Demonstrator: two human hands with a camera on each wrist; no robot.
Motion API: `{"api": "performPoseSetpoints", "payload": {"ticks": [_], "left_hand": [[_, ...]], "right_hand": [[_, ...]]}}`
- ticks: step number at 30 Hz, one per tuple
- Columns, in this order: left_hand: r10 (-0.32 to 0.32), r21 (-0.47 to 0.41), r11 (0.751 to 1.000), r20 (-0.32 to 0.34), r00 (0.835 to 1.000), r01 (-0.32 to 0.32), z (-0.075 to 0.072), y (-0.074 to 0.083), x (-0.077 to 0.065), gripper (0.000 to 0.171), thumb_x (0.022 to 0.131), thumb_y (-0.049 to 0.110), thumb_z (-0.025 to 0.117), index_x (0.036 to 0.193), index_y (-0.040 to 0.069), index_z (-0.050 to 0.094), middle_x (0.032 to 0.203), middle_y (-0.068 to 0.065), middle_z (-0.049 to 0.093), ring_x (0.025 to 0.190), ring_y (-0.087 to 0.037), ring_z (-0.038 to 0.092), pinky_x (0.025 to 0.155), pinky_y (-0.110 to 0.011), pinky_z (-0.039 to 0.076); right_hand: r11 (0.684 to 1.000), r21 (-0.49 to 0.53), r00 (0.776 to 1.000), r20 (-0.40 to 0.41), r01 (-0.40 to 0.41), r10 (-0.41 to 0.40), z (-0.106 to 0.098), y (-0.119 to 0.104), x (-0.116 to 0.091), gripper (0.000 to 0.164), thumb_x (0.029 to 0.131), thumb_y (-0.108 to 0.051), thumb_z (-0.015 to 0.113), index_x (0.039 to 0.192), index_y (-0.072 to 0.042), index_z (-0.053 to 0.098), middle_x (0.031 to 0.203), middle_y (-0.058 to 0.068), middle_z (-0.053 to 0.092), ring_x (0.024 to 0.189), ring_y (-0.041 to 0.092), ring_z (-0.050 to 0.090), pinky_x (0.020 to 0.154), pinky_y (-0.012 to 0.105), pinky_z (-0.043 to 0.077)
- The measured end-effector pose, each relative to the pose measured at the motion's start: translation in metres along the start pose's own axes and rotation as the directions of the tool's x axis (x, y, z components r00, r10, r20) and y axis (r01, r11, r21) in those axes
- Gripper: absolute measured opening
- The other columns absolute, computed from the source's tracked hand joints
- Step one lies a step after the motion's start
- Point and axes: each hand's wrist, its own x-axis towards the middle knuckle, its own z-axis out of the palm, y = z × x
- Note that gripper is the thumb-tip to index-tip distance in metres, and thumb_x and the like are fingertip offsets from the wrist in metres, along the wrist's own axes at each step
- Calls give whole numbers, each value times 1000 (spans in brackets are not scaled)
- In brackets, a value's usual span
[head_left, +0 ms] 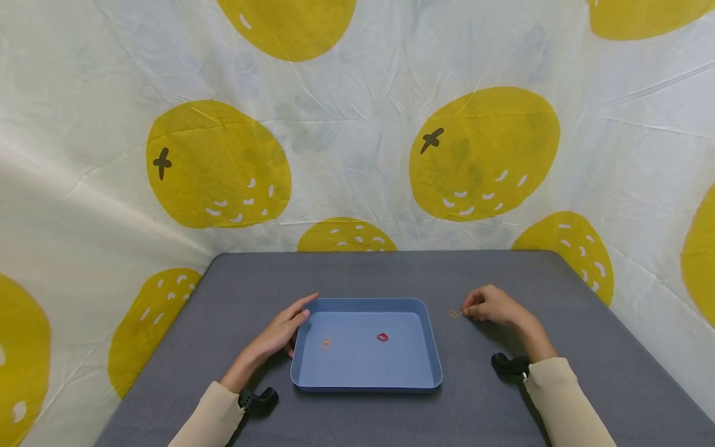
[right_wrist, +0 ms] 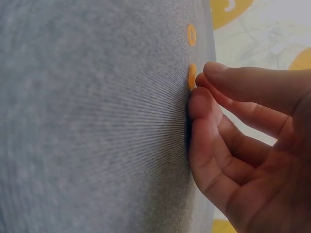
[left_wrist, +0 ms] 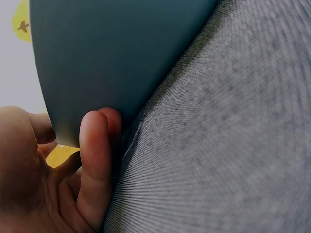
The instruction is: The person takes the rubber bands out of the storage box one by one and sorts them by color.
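Observation:
My left hand [head_left: 279, 332] holds the left side of a shallow blue tray [head_left: 365, 388]. In the left wrist view its fingers [left_wrist: 95, 141] press the outer wall while the thumb reaches over the rim. Inside the tray lie a red rubber band [head_left: 382, 337], right of the middle, and a pale orange rubber band [head_left: 326, 343] toward the left. To the right of the tray, my right hand [head_left: 494, 306] is down at the table with bent fingers. Its fingertips meet an orange rubber band [right_wrist: 192, 76]; whether they pinch it is unclear. Another orange rubber band [right_wrist: 191, 35] lies just beyond.
A grey cloth-covered table [head_left: 368, 422] bears the tray and the loose bands. Behind it hangs a white curtain [head_left: 346, 155] printed with yellow fruit. Black wrist devices [head_left: 259, 402] are strapped at both cuffs.

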Motion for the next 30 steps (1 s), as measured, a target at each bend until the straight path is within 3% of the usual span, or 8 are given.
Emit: {"api": "performPoseSetpoints", "payload": {"ticks": [19,23,26,30], "left_hand": [[-10,-10,1000,-6,1000,9,2,-1,0,49,113,35,41,162,31,35,156,-24,42,45,-20,54,44,-41,56],[-14,-7,1000,-12,1000,14,3,-1,0,48,113,34,41,161,32,37,133,-24,56,46,-19,55,43,-40,56],[-16,-6,1000,-17,1000,15,3,-1,1,48,113,33,41,161,32,37,112,-19,58,47,-18,56,43,-40,56],[-14,-4,1000,-19,1000,14,2,-1,0,48,113,33,42,161,33,37,112,-16,59,46,-19,56,43,-40,57]], "right_hand": [[1000,-4,1000,-8,3,-3,-4,0,-3,10,93,-3,68,90,1,77,85,6,76,72,15,62,61,27,55],[1000,-7,1000,-15,21,-22,-6,-5,-5,10,93,-2,67,91,1,76,80,6,72,70,13,60,60,26,53],[999,-7,999,-23,48,-48,-8,-11,-6,10,94,-4,68,92,2,76,76,6,69,68,12,57,59,25,50],[998,-11,997,-35,65,-65,-10,-18,-7,10,94,-7,70,93,1,77,75,5,67,67,11,56,59,25,47]]}}
